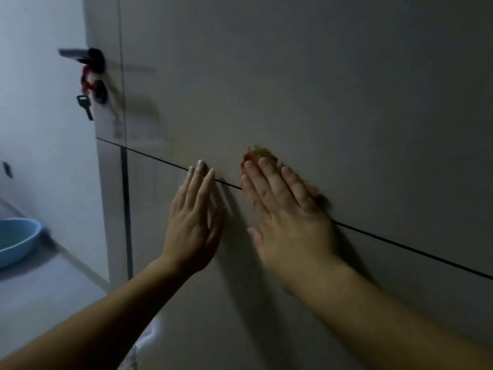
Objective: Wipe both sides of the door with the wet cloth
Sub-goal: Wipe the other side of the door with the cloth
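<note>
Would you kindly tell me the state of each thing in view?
Grey panelled door: upright, both hands on it.
Orange-green cloth: pressed flat against the door.
Right hand: flat, straight fingers pressing the cloth.
Left hand: flat, fingertips touching the door.
Black key: hanging free.
Blue plastic basin: upright.

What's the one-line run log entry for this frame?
phase: door wipe | right hand: flat, presses reddish-orange cloth on grey door | left hand: flat against door | blue plastic basin: lower left
</note>
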Tool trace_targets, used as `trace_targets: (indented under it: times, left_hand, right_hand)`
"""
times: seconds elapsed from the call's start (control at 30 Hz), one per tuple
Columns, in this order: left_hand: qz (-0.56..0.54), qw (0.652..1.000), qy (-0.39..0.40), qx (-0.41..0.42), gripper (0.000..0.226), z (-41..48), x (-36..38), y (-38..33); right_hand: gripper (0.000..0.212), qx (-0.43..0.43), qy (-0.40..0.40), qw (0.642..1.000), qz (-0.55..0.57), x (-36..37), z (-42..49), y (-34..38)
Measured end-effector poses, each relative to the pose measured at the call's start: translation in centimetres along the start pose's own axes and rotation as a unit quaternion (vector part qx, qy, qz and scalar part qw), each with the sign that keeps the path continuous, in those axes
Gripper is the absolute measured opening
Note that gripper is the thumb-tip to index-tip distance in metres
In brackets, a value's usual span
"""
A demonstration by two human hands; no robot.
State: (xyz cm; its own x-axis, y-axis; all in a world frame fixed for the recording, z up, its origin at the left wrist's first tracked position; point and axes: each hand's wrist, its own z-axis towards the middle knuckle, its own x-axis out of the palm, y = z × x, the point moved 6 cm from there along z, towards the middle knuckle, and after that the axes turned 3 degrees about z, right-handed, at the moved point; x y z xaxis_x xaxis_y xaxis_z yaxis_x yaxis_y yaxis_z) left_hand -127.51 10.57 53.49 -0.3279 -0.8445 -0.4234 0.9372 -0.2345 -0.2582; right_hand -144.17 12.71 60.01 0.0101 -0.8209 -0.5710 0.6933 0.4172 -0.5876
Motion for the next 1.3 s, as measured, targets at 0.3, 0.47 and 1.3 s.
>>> trace_targets:
  times: [0.3,0.47,1.3]
  left_hand:
    - [-0.033,0.991,0.024,-0.131,0.078,0.0,0.3,8.4]
    - [-0.041,0.995,0.011,-0.086,0.078,-0.2,0.3,10.6]
    - [-0.2,0.953,-0.034,-0.224,0.096,-1.5,1.1,17.8]
  right_hand:
    - [0.084,0.007,0.02,0.999,0.049,1.3,5.2,4.0]
    - [0.079,-0.038,0.06,0.997,0.025,2.2,6.7,6.0]
    - [0.08,-0.118,-0.039,0.985,-0.117,3.1,18.7,9.1]
